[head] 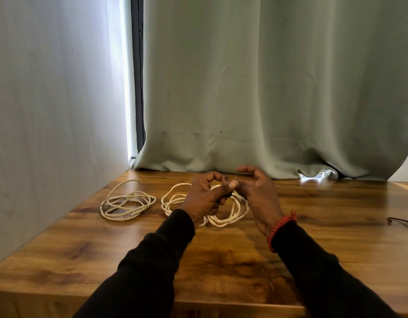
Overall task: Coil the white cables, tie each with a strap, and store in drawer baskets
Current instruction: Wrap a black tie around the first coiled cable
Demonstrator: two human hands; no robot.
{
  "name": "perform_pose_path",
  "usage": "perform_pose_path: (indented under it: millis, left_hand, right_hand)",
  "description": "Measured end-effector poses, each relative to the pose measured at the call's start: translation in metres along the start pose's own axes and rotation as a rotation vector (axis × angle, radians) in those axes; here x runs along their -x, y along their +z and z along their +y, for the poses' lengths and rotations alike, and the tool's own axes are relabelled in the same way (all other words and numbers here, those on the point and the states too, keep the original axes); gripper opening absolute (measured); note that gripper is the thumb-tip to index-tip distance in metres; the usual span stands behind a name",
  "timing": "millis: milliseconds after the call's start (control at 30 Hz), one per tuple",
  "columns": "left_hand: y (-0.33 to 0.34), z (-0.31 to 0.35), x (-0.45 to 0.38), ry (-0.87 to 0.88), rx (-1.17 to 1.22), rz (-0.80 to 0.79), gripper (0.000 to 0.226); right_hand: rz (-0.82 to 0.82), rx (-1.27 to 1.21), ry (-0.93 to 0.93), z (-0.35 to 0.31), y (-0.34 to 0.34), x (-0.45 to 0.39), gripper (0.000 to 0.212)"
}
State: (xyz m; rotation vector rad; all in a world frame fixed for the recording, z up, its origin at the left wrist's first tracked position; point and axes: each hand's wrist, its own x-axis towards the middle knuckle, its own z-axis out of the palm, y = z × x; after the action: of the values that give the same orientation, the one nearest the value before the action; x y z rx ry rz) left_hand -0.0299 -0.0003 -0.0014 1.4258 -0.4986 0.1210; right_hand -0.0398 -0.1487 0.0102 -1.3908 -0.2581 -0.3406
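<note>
A person sat at a wooden table (313, 226), both arms in black sleeves reaching toward the middle of the frame. The left hand (205, 196) was curled around a small dark strap (228, 192) and a bundle of white cable loops (223, 214), its thumb pressed over the top; that grip was clenched on the strap and the cable together. The right hand (258, 191) met it just to the right, thumb and lower fingers pinching at the same dark strap while the upper fingers arched loosely above. How much of the strap lay in each hand could not be told, since the fingers hid most of it. A red braided bracelet (278, 228) circled the right wrist.

The held cable hung in loose rings under and around both hands, its lower loops resting on the table at centre frame. A second white cable (127, 203) lay by itself to the left of centre, loosely coiled and untied, one long loop reaching toward the back edge of the table, well apart from either hand.

At the right edge of the frame, part of a dark thin-framed object (402, 222) lay on the table, too cropped to identify. A pale green curtain (267, 88) filled the upper right of the frame, its hem bunched on the back of the table, and a white wall (56, 111) filled the left.
</note>
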Motion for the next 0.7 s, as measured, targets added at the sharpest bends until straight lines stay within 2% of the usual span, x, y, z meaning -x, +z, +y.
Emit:
perform_pose_path:
  millis: [67, 233, 700]
  left_hand:
    - [0.0009, 0.0006, 0.0006, 0.004, 0.002, 0.009, 0.021]
    - [0.0007, -0.0008, 0.0004, 0.013, -0.011, -0.017, 0.023]
    - [0.0001, -0.0024, -0.0007, 0.016, 0.035, -0.043, 0.024]
  right_hand:
    - [0.039, 0.038, -0.017, 0.0008, 0.0005, -0.0012, 0.034]
    - [0.052, 0.083, -0.130, 0.0003, 0.0023, -0.0013, 0.011]
    - [0.106, 0.155, -0.260, -0.0008, -0.0018, -0.0063, 0.011]
